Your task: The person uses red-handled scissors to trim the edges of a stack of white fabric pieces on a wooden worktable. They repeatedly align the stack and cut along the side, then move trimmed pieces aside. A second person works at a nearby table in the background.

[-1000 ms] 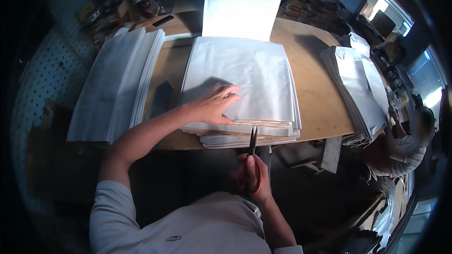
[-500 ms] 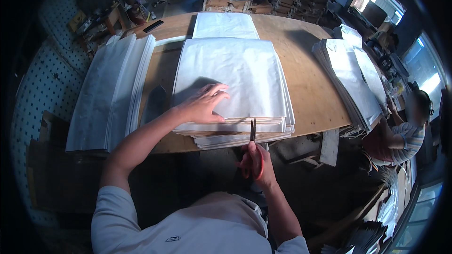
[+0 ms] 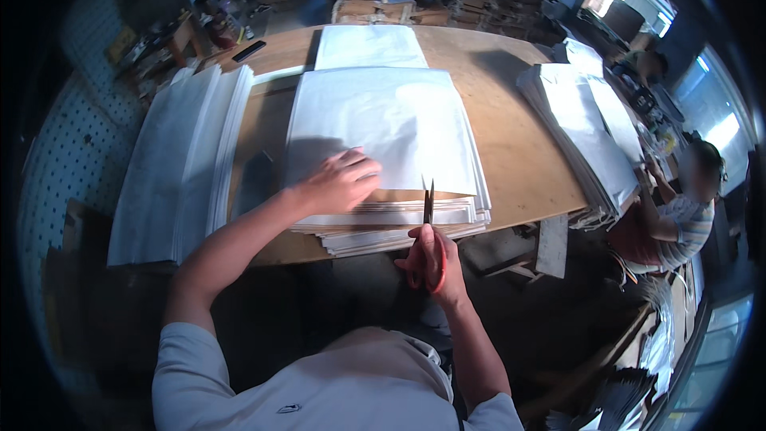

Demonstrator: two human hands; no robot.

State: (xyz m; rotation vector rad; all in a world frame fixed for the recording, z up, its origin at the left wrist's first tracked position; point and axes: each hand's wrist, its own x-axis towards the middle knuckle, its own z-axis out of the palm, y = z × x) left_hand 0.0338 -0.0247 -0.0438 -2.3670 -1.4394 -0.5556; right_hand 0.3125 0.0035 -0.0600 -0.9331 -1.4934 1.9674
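Note:
A stack of flat white paper sacks (image 3: 375,112) with brown inner sides lies in front of me. My left hand (image 3: 345,181) is at the left of the stack's near edge, fingers curled and pinching the top sheet's edge. That edge is slightly lifted, baring a brown strip beneath. My right hand (image 3: 439,259) grips red-handled scissors (image 3: 428,209). Their blades point away from me, a little apart, with the tips by the lifted edge.
Folded white stacks stand at the left (image 3: 171,168) and right (image 3: 578,120) of the wooden table (image 3: 511,168). A dark phone-like slab (image 3: 249,51) lies at the far left. Another person (image 3: 678,215) sits at the right. Brown bundles (image 3: 487,12) are piled behind.
My left fingers have gone from spread on the top sheet to curled at its near edge, which has risen slightly. The scissors have moved slightly farther over the stack. The whole view has shifted slightly.

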